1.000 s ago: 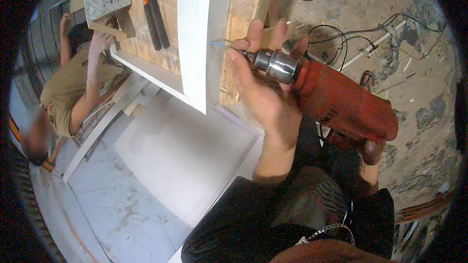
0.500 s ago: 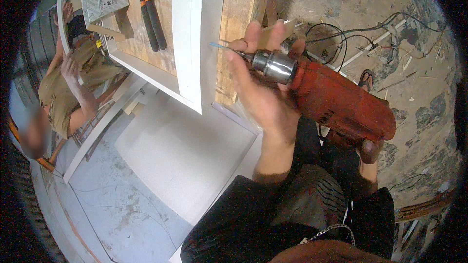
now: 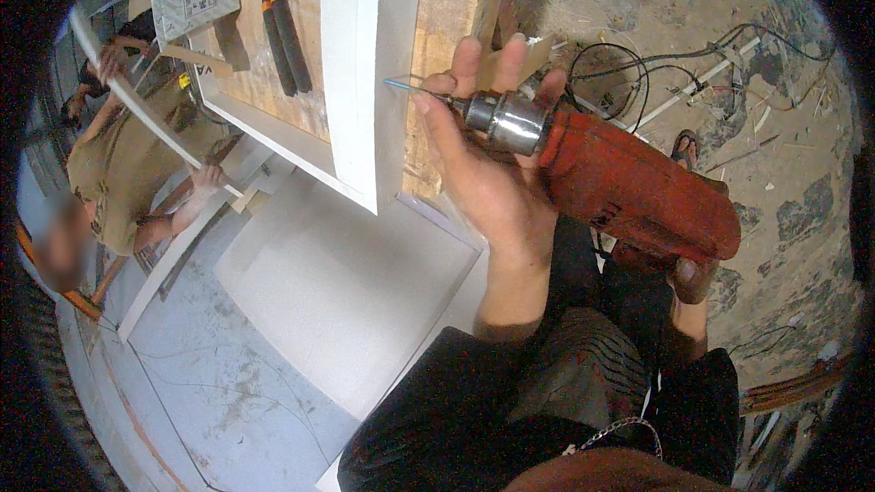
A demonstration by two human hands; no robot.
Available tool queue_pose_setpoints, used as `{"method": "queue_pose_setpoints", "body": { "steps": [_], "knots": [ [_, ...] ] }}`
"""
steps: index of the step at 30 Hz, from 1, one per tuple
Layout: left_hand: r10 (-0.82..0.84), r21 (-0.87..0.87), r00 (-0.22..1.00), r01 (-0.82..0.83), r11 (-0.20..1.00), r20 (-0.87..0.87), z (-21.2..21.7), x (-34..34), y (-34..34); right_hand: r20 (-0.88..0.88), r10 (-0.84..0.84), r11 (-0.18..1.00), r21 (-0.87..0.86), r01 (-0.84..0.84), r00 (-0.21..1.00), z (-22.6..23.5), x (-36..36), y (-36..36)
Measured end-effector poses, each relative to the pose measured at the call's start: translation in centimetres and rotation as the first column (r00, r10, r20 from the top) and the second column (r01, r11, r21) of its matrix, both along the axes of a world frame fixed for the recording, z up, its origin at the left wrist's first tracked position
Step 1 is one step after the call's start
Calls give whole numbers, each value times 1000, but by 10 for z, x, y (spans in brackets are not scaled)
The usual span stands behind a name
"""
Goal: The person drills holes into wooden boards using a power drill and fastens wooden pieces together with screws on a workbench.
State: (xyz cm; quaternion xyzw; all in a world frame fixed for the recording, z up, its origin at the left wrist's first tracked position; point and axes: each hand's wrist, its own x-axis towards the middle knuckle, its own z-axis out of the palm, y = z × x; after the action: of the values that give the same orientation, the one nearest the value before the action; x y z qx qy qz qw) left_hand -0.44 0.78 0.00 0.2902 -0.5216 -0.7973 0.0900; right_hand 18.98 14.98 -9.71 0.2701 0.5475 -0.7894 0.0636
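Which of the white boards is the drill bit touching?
The upright white board on the wooden bench; the drill bit meets its edge. The large white panel lies lower down, untouched.

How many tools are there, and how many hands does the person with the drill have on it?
Red electric drill: 1
Pliers with black-and-orange handles on the wooden board: 1
Hands on the drill: 2, the left hand around the silver chuck, the right hand at the handle end
Total: 2 tools, 2 hands
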Motion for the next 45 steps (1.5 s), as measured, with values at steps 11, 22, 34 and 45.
{"method": "queue_pose_setpoints", "body": {
  "steps": [11, 22, 34, 45],
  "knots": [
    [-42, 158, 995, 56, 986, -91, -2, 0, -17, 57, 37, 999, 2, -38, 998, -3, -4, -1],
    [22, 252, 982, 26, 967, -187, -11, -2, -23, 947, 79, 939, 35, -343, 311, -24, -46, 1],
    [24, 164, 989, 1, 987, -146, -11, -4, -18, 225, 30, 998, 43, -40, 974, -5, -4, -1],
    [13, 176, 981, 22, 984, -192, -17, -1, -19, 215, 17, 998, 54, -29, 976, -8, -5, 4]
  ]
}}
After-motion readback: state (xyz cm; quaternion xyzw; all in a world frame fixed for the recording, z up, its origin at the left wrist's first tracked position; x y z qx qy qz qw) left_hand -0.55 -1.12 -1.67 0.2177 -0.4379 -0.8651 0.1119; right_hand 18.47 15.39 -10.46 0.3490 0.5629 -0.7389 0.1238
